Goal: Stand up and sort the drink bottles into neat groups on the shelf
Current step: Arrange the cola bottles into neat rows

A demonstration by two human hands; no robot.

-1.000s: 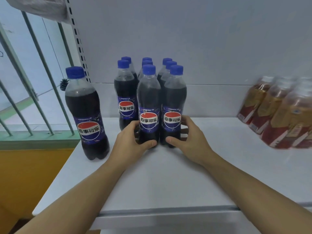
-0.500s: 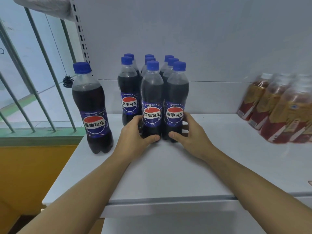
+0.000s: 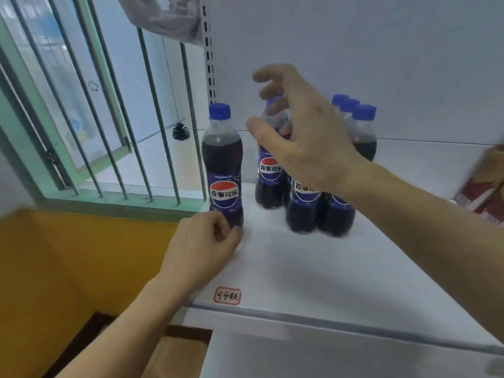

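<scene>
1. The left hand (image 3: 203,248) has curled fingers at the foot of a lone cola bottle (image 3: 223,170) standing by the white shelf's (image 3: 313,274) left edge.
2. The right hand (image 3: 302,132) hangs spread wide, holding nothing, over the bunch of cola bottles (image 3: 308,203) nearby.

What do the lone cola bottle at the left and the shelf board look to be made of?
Lone cola bottle: clear glossy plastic, likely, since dark liquid shows through below an empty neck; blue ridged cap, printed film label. Shelf board: smooth matte white, probably painted metal or laminate; the picture cannot settle which.
</scene>
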